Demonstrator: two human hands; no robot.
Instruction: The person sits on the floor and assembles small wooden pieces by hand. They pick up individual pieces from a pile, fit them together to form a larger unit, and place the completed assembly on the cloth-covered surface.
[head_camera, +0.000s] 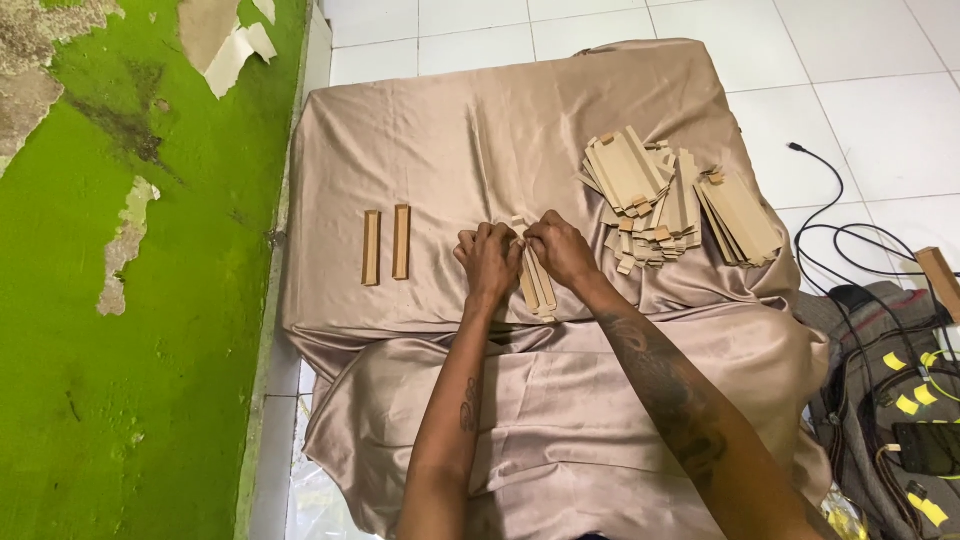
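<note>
Below, satin-draped table (420, 130), white tiles (880, 110).

pkgs: flat tan cardboard sleeves (660, 195) lay heaped nr cloth's far R edge | two folded ones (386, 244) stood side by side nr L edge | labels: yellow tags (908, 403) on cables, floor R | screen: dark phone (928, 447), floor R

Tan cardboard strips (660, 200), beige satin cloth (450, 130), green wall (150, 300).
</note>
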